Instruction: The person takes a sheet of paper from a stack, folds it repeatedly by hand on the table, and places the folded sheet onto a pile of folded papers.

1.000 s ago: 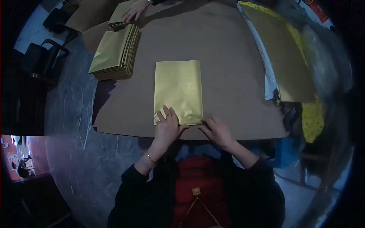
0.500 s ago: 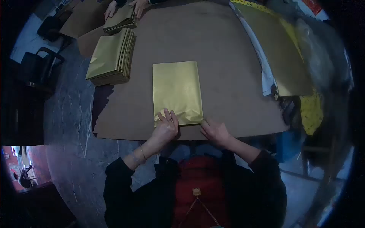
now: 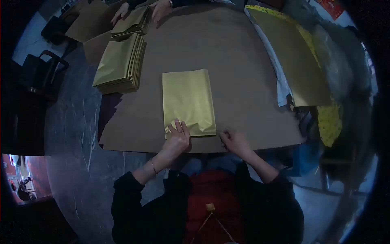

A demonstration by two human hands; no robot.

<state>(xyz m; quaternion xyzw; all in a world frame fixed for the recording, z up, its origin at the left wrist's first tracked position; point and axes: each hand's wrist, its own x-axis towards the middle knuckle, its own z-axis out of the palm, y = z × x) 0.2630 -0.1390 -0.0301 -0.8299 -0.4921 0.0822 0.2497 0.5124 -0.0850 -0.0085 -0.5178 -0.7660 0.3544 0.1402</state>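
Note:
A flat, folded sheet of gold paper (image 3: 188,97) lies on the brown board in front of me, its lower part creased. My left hand (image 3: 177,138) rests on its bottom left corner, fingers stretched out and lying on the paper. Just off the bottom right corner is my right hand (image 3: 235,142), its fingers curled in and apart from the paper. I see nothing held in it.
A thick stack of folded gold paper (image 3: 118,63) stands at the left, with another pile (image 3: 132,22) behind it. A co-worker's hands (image 3: 161,10) are by that pile. Large gold sheets (image 3: 292,57) lie along the right edge of the brown board (image 3: 243,89).
My right hand has come away from the paper's bottom right corner, slightly to the right. My left hand stays on the paper. The co-worker's right-side hand has moved off the far pile.

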